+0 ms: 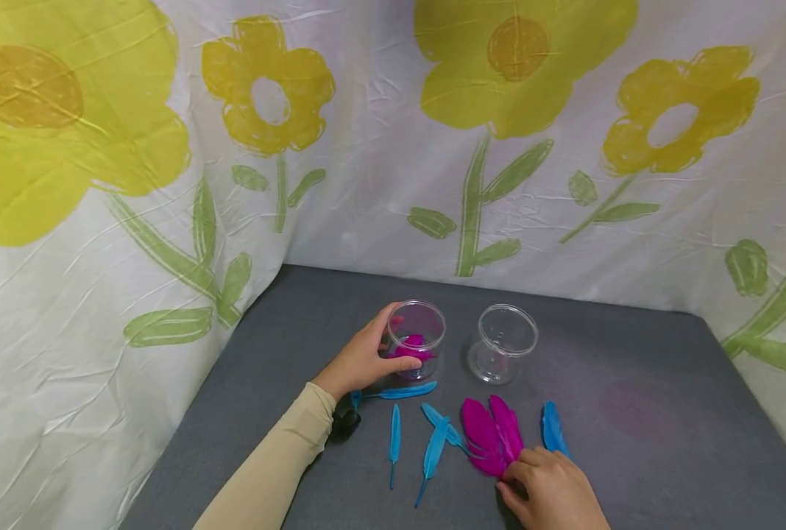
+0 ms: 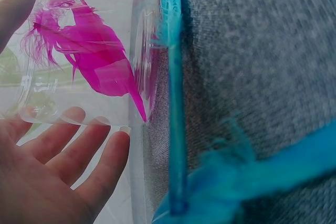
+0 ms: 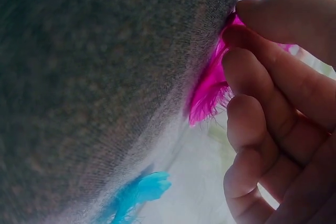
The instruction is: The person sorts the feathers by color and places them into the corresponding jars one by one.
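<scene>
My left hand (image 1: 364, 353) grips a clear cup (image 1: 434, 346) from its left side, thumb across the front. Inside the cup lies a magenta feather (image 2: 102, 59), seen through the wall in the left wrist view. At the lower right my right hand (image 1: 555, 489) is down at the table, thumb and forefinger pinching the base of a magenta feather (image 3: 210, 90). In the head view, magenta feathers (image 1: 480, 434) fan out from these fingertips; their quill ends are hidden by the hand. A blue feather (image 1: 552, 427) lies just beyond the right hand.
A second clear cup (image 1: 508, 331) stands to the right of the held one. Several blue feathers (image 1: 395, 434) lie on the dark grey tabletop (image 1: 658, 442) between the hands. White cloth (image 1: 366, 184) with painted yellow flowers hangs round the table's back and sides.
</scene>
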The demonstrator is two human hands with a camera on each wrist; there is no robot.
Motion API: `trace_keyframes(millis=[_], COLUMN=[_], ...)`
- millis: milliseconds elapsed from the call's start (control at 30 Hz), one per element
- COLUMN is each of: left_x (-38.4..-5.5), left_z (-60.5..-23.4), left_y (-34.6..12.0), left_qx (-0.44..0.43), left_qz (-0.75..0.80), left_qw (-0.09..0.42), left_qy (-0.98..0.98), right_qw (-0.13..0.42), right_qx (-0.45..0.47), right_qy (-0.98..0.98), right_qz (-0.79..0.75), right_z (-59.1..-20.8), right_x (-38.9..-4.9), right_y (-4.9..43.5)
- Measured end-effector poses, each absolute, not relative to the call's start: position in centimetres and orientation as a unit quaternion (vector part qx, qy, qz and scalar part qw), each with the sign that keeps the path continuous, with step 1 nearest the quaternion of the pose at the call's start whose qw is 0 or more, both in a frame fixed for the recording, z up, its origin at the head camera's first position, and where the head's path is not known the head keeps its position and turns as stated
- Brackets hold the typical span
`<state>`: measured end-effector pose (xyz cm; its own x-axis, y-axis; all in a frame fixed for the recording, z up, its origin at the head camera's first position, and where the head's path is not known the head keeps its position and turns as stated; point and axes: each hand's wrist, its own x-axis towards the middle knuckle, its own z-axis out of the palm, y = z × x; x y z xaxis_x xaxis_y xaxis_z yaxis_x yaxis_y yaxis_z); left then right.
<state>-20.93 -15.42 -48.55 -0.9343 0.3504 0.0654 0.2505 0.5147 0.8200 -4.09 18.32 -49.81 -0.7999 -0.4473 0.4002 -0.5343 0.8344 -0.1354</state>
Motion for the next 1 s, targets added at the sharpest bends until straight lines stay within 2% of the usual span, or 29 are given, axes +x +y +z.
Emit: trace_keyframes(millis=[300, 533, 1000], left_x=[-20.9, -20.9, -21.0], left_z=[-48.6, -48.4, -48.5], left_y=[-15.4, -15.4, -15.4], left_qx=[0.175, 0.171, 0.172], left_qz=[0.463, 0.461, 0.461], left_qw=[0.056, 0.057, 0.057], left_qy=[0.867, 0.869, 0.869], right_qw=[0.178, 0.108, 0.099], right_qx=[0.256, 0.218, 0.184], right_qy=[-0.942, -0.962, -0.971], right_qz=[0.124, 0.123, 0.113], right_z=[-49.9, -49.1, -48.9], right_x=[-4.0, -3.6, -3.4], right_y=[18.3, 18.1, 17.7])
